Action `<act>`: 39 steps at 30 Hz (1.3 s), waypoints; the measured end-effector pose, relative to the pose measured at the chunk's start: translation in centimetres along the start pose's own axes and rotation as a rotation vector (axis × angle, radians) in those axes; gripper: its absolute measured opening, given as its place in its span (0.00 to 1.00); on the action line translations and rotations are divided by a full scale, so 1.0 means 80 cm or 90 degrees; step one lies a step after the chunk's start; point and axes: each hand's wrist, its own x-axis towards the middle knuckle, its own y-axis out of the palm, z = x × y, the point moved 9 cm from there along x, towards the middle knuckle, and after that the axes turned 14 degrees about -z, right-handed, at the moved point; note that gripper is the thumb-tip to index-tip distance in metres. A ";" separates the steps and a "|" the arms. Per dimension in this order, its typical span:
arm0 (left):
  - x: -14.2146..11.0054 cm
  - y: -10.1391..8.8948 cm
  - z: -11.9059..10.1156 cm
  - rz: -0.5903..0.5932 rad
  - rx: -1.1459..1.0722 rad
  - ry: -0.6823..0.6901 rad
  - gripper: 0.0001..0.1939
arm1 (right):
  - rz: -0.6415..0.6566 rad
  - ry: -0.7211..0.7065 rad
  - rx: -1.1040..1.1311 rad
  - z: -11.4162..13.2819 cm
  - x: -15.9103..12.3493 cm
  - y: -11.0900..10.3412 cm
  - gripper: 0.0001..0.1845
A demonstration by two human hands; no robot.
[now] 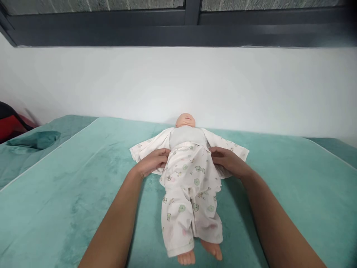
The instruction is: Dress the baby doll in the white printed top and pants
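Note:
A baby doll [185,120] lies on its back, its feet toward me and its pale cloth torso bare at the chest. White printed trousers [191,175] cover its legs and reach up to the belly. An open white printed top [227,143] is spread beneath it, sleeves out to both sides. At the left side of the waistband, my left hand [156,160] has its fingers closed on the trousers' edge. My right hand [227,160] grips the waistband's other side, fingertips partly tucked behind the cloth. Both bare feet of the doll show below the hems.
A teal plush cover [83,193] lies under the doll. Behind it rises a white wall [111,82] with a dark window frame [111,31]. A red and black item [11,126] sits at the far left edge, near a fold in the cover.

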 end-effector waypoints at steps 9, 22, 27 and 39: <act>-0.009 0.005 0.002 0.019 0.038 -0.032 0.14 | 0.010 0.017 0.076 -0.011 0.000 0.007 0.17; 0.002 0.001 0.005 -0.090 -0.063 0.019 0.08 | -0.271 0.038 0.036 -0.020 0.006 -0.011 0.16; 0.010 -0.002 0.008 -0.198 -0.065 0.058 0.08 | -0.220 -0.012 -0.021 -0.012 0.007 0.003 0.13; 0.002 0.001 0.003 -0.355 -0.066 0.067 0.07 | -0.266 -0.096 -0.056 -0.002 0.022 0.005 0.12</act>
